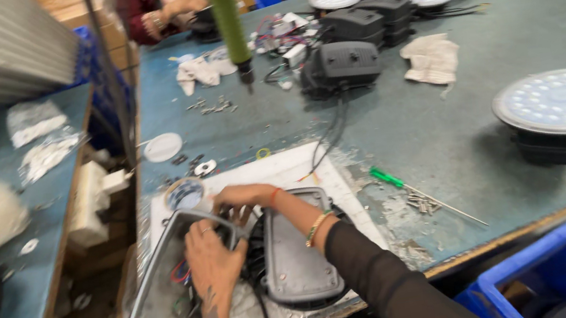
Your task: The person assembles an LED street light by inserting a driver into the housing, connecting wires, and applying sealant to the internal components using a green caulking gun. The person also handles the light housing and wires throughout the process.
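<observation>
Grey metal fills the near edge of the bench: an open housing (168,286) with coloured wires inside lies under the left hand (212,261), whose fingers curl over its inner rim, gripping it. Just right of that hand stands a grey cover plate (296,253), tilted up on edge, and the right hand (244,197) reaches over its top, fingers bent down between plate and housing; whether they hold anything I cannot tell. Both pieces rest on a white mat (292,169). Right of the right hand lie a green-handled screwdriver (389,179) and some loose screws (422,202) on the blue-green table (438,107). Beyond the hands, black cables run to 1 black driver box (342,66). Further right sits a round lamp (563,105), and a green power screwdriver (228,23) hangs above the far bench.
</observation>
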